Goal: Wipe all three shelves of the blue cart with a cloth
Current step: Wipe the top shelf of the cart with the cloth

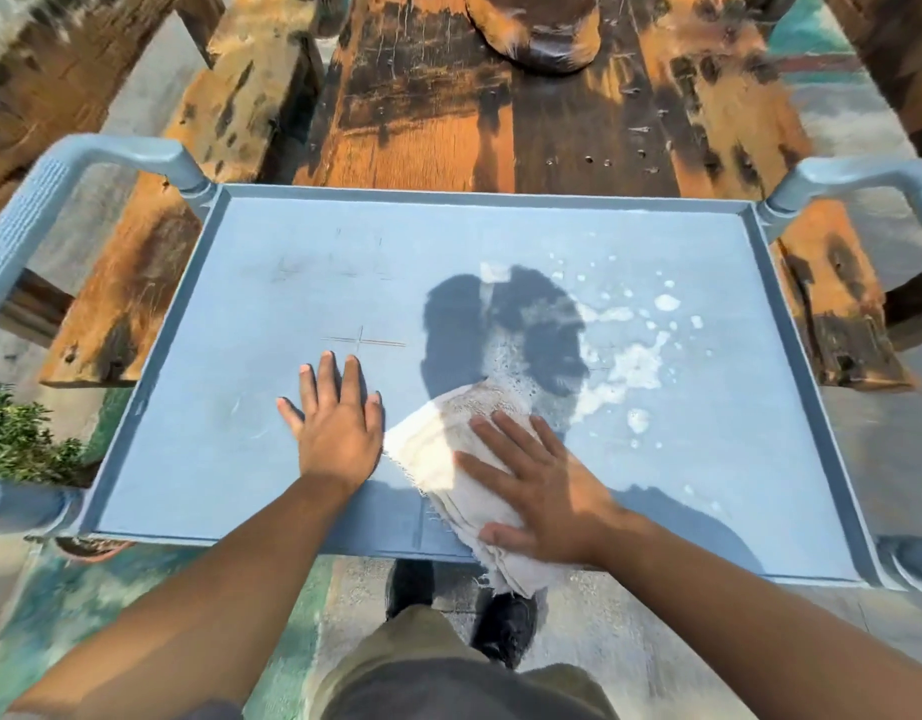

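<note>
The blue cart's top shelf (240, 283) fills the middle of the head view. A white cloth (438, 449) lies on its near middle and hangs over the front edge. My right hand (536, 491) lies flat on the cloth, fingers spread, pressing it onto the shelf. Just left of the cloth, my left hand (339, 423) rests flat on the bare shelf, fingers apart, holding nothing. White foam (635, 366) is splashed over the right half of the shelf, beyond the cloth. The two lower shelves are hidden under the top one.
Blue cart handles stick out at the left (37, 215) and right (864, 179) ends. A worn wooden picnic table (448, 96) with benches stands right behind the cart. A green bush (17, 433) is at the left. My shoes (505, 631) stand under the front edge.
</note>
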